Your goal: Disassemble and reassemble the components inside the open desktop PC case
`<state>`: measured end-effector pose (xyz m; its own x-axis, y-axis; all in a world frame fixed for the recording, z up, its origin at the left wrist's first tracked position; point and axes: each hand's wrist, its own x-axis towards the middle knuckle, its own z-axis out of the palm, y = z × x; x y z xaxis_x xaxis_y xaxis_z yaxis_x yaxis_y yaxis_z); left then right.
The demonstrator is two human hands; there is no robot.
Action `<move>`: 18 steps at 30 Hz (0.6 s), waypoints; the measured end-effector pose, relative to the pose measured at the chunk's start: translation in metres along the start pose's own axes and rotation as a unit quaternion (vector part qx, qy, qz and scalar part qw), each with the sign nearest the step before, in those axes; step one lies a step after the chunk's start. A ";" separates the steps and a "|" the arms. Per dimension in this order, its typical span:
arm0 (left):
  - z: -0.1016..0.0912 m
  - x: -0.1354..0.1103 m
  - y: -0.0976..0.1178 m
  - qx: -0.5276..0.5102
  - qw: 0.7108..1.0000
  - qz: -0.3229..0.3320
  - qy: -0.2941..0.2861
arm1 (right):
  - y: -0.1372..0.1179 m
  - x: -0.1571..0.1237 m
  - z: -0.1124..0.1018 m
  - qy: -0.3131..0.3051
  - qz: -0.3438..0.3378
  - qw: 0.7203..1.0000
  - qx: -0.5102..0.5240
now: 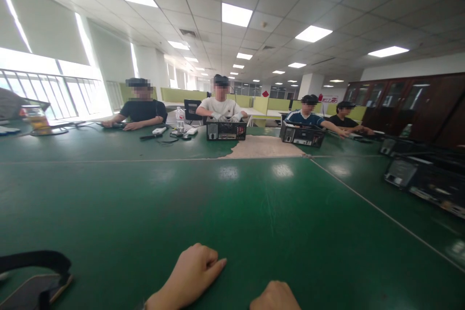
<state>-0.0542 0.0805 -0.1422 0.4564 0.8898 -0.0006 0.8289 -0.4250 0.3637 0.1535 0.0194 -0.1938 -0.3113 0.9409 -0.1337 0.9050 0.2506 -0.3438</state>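
Note:
My left hand [192,273] rests on the green tabletop [232,198] near the lower edge of the view. Its fingers are curled in, with the thumb lying along them, and nothing shows in it. To its right, my right hand [276,296] is cut off by the bottom of the picture. Only its back and knuckles show, bent into a loose fist with no object visible. A gap of bare green surface separates the two hands. At lower left lies a black strap [39,259] attached to a flat dark piece, the nearest object to my left hand.
Across the table several people sit, two behind open computer cases [225,131] [302,134]. More dark cases [428,179] stand at right. A water bottle [179,120], white devices and cables lie at the far side. A jar of amber liquid [39,120] stands at far left.

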 end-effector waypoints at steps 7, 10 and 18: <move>0.002 0.003 -0.002 0.002 1.000 0.001 -0.004 | -0.002 -0.002 -0.014 -0.022 -0.052 0.998 -0.026; 0.002 0.003 -0.002 0.006 1.000 -0.003 -0.005 | -0.002 -0.002 -0.013 -0.029 -0.048 0.998 -0.034; -0.002 0.000 0.002 0.006 1.000 0.000 -0.007 | -0.004 0.000 -0.010 -0.019 -0.064 0.990 -0.121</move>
<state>-0.0532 0.0803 -0.1394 0.4606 0.8875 -0.0136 0.8326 -0.4267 0.3530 0.1529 0.0207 -0.1827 -0.4345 0.8897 -0.1400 0.8989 0.4188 -0.1286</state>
